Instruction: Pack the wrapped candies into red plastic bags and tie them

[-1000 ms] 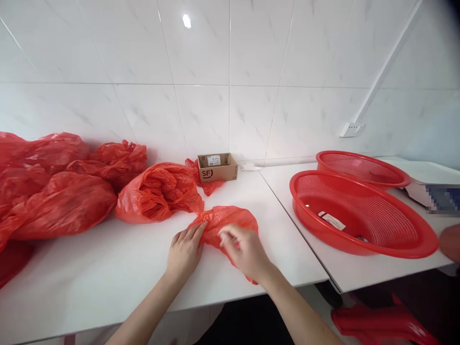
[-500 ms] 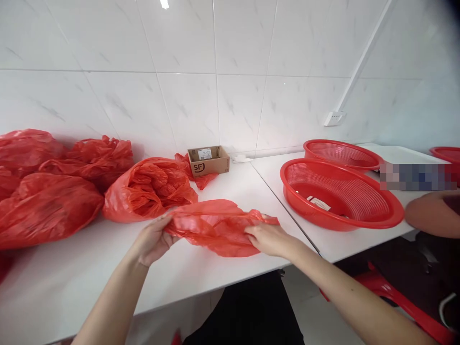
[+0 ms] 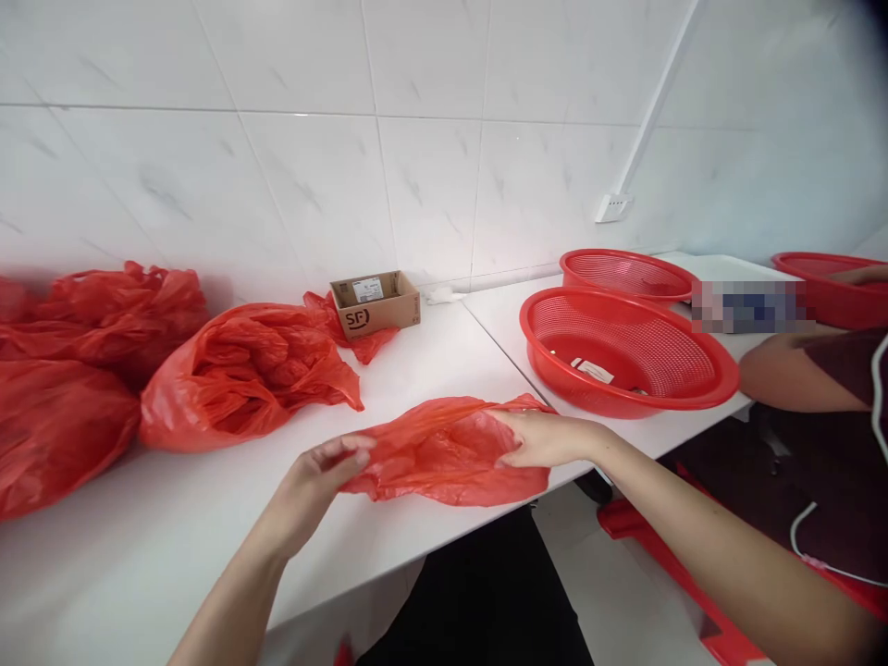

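A thin red plastic bag (image 3: 444,453) lies loosely spread near the table's front edge, its mouth gaping toward me. At its left end, my left hand (image 3: 315,486) pinches the film between thumb and fingers. My right hand (image 3: 545,438) is at the bag's right side, thumb and fingers apart against the mouth; some of its fingertips are hard to make out against the film. Behind the left hand sits a bulky crumpled red bag (image 3: 242,370). I see nothing inside the bag between my hands.
More red bags (image 3: 62,425) are heaped at the left. A small cardboard box (image 3: 378,310) stands by the tiled wall. On the right are a large red mesh basket (image 3: 624,356) with a few small items, another basket (image 3: 624,268) behind it, and a seated person's arm (image 3: 777,370).
The bag has come down flatter onto the table and its mouth has widened. My right hand's thumb and fingers have spread. The view has turned slightly right.
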`<state>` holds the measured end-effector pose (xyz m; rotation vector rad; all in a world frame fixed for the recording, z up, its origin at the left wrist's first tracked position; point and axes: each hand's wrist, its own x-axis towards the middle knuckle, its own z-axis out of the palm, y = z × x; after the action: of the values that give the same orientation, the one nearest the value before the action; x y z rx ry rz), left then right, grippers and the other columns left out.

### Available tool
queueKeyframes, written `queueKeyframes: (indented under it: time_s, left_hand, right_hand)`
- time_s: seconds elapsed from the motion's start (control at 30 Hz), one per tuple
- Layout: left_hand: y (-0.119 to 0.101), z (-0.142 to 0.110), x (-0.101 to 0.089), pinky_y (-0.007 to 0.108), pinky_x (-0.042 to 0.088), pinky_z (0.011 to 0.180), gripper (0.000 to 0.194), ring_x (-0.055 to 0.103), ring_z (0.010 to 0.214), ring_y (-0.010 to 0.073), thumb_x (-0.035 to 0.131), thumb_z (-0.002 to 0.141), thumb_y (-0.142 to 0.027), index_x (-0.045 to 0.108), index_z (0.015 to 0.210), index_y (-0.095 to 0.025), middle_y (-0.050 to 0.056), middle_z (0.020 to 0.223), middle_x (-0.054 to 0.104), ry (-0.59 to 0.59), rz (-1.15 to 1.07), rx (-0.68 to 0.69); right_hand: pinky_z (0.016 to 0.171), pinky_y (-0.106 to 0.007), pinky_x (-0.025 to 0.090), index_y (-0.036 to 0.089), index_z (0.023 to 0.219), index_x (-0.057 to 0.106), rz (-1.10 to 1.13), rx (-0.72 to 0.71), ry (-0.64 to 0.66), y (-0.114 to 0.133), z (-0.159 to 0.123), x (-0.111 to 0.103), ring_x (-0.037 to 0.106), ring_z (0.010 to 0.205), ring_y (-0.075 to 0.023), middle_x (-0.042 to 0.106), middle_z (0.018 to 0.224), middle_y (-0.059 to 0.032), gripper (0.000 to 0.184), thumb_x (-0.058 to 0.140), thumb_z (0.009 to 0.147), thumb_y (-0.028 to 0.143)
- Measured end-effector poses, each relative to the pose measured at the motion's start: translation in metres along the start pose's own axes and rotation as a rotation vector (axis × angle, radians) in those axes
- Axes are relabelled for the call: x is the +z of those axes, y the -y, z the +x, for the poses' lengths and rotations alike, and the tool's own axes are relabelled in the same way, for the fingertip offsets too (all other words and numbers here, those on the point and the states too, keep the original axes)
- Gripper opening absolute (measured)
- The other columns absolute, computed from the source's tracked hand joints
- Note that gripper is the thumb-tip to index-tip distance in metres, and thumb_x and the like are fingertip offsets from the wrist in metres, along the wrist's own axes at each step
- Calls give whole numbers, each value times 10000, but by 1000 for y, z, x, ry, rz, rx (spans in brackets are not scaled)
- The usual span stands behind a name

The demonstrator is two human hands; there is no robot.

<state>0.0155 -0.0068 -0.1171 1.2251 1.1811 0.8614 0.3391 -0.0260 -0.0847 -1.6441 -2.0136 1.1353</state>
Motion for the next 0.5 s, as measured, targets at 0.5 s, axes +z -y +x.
queueKeyframes:
  time_s: [0.5]
  left_hand:
    - [5,-23,16,437,495,950,644,492,1274,365,623,704,-654,581,1299,-412,-12,1376,583,-221,572,143]
  right_hand:
    - [768,-382,464,250,1112,685,-580,270,-537,-56,-31,-71,660,952,-307,718,1043,-93,273,593,858,286]
